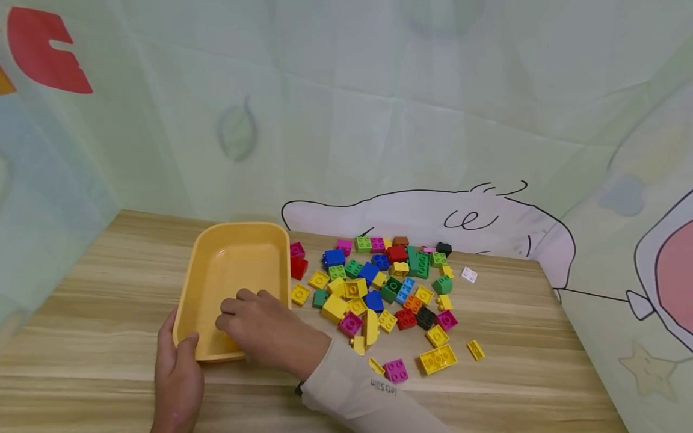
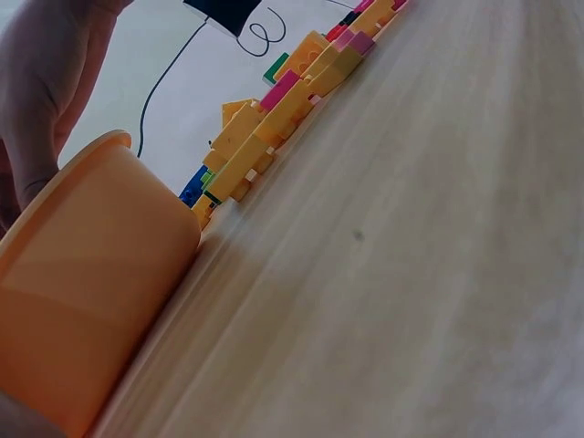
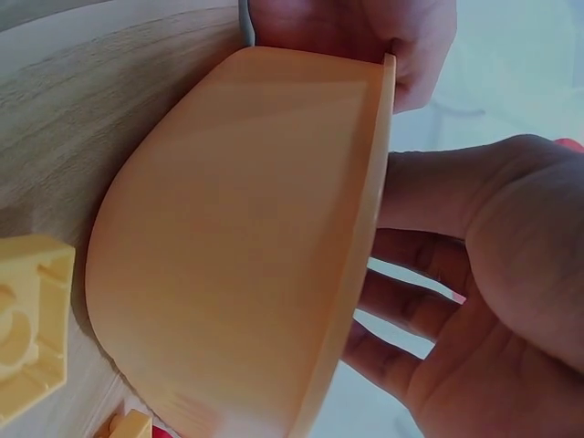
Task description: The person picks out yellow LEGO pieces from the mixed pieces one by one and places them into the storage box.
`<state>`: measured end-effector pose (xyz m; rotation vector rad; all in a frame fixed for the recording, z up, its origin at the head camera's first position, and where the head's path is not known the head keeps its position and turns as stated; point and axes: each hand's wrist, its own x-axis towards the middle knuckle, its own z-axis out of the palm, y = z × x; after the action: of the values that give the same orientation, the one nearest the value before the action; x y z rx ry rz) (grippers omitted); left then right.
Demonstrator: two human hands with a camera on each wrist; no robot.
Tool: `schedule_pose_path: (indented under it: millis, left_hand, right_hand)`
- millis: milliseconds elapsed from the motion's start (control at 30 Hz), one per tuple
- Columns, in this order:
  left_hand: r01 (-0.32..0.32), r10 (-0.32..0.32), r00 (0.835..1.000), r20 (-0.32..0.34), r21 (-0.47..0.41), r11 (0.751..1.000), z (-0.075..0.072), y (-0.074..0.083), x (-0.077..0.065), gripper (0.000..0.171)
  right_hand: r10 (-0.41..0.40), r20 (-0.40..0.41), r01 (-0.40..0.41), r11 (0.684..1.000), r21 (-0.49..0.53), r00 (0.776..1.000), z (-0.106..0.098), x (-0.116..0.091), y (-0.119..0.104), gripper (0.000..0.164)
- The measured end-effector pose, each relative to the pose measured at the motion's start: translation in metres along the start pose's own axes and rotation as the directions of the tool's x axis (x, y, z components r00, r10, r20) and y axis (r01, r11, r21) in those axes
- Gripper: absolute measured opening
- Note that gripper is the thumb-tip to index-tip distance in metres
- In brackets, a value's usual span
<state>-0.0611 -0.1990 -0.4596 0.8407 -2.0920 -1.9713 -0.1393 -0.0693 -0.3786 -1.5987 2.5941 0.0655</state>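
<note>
A yellow-orange plastic tray (image 1: 238, 261) with rounded corners stands at the left of the wooden table. My left hand (image 1: 178, 373) grips its near left corner, thumb at the rim and fingers along the outer wall. My right hand (image 1: 271, 331) reaches over the near right part of the rim, fingers pointing down into the tray. In the right wrist view the tray's wall (image 3: 237, 228) hides the fingertips of the right hand (image 3: 493, 274), so I cannot tell whether they hold anything. The visible part of the tray floor is bare.
Right of the tray lies a loose spread of toy building bricks (image 1: 354, 288) in many colours. Nearer the front are a yellow brick (image 1: 438, 359) and a magenta brick (image 1: 396, 371). A printed cloth backdrop (image 1: 346, 132) borders the table (image 1: 520, 385) behind and at the sides.
</note>
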Motion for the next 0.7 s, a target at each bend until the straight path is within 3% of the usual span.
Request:
schedule_pose_path:
  millis: [400, 700]
  left_hand:
    - [0.028, -0.028, 0.999, -0.018, 0.020, 0.999, 0.001, 0.002, 0.000, 0.051]
    - [0.019, -0.019, 1.000, -0.011, 0.017, 1.000, 0.001, 0.001, 0.000, 0.052]
  right_hand:
    - [0.006, -0.018, -0.006, 1.000, 0.005, 1.000, -0.005, -0.007, 0.001, 0.040]
    - [0.053, -0.136, -0.042, 0.996, 0.083, 0.989, -0.026, -0.051, 0.015, 0.039]
